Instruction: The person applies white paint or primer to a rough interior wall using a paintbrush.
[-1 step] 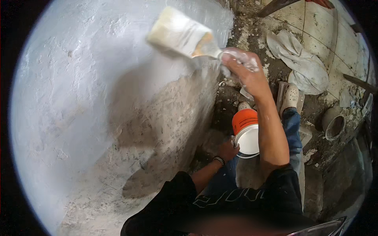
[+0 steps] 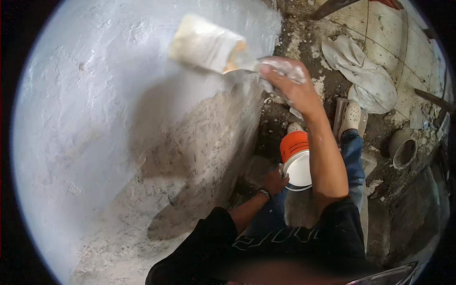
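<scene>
My right hand (image 2: 287,78), smeared with white paint, grips the handle of a wide paintbrush (image 2: 206,45). Its pale, paint-loaded bristles point left over the wall (image 2: 95,95), slightly blurred; I cannot tell whether they touch it. Wet white paint covers the upper and left parts of that wall, while the lower right stretch is bare, rough and brownish. Down by my legs, my left hand (image 2: 276,181) is closed on the rim of an orange paint bucket (image 2: 294,145) with white paint inside. My right forearm hides the bucket's right side.
A dirty white cloth (image 2: 363,76) lies on the debris-strewn ground at the right, beside floor tiles (image 2: 384,28). A round clay-coloured pot (image 2: 403,149) stands farther right. My feet, in pale clogs (image 2: 350,115), are near concrete blocks. At the top right, part of another person's hand (image 2: 389,4) shows.
My right hand and the paintbrush have shifted a little to the left and slightly down. The left hand and the bucket have stayed in place.
</scene>
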A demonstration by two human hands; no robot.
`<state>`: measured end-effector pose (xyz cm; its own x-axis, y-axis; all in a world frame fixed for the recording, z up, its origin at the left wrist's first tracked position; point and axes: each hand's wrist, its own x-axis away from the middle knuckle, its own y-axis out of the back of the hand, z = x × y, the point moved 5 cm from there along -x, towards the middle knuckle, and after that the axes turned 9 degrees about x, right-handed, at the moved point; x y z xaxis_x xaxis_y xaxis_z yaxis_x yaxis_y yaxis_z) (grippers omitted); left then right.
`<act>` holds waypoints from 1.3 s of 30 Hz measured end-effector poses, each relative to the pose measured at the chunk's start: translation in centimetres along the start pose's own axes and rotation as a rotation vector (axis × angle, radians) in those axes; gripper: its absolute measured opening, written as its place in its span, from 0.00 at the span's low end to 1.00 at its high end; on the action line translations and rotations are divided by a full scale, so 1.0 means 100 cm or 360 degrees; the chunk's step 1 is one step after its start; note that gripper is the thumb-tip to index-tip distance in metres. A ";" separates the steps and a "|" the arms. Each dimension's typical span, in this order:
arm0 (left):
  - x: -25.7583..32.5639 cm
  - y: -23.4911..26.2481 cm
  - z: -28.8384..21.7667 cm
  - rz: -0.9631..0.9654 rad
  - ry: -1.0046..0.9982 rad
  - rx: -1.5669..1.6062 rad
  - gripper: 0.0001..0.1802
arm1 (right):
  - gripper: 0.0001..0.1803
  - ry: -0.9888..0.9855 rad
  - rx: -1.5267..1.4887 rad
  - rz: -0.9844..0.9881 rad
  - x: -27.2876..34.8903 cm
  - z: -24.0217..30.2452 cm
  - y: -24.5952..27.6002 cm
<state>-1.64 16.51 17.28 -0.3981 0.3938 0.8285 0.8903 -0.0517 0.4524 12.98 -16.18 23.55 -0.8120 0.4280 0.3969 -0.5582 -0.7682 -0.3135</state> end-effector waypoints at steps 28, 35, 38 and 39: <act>0.004 -0.004 0.005 0.0491 0.0410 -0.0113 0.36 | 0.18 -0.0287 0.1196 0.0159 0.002 -0.113 0.012; 0.007 -0.013 0.013 0.0370 0.0351 0.0100 0.36 | 0.15 -0.0736 0.1741 -0.0181 0.009 -0.197 0.026; 0.010 -0.018 0.015 0.0312 0.0285 0.0161 0.36 | 0.14 -0.0444 0.1718 -0.0218 0.018 -0.169 0.000; 0.011 -0.018 0.017 0.0240 0.0285 0.0108 0.36 | 0.14 -0.0037 0.1672 -0.0199 0.024 -0.151 -0.010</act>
<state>-3.33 18.59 16.86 -0.2869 0.2170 0.9331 0.9531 -0.0332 0.3008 8.97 -7.19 11.75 -0.7491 0.5320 0.3947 -0.2007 -0.7501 0.6301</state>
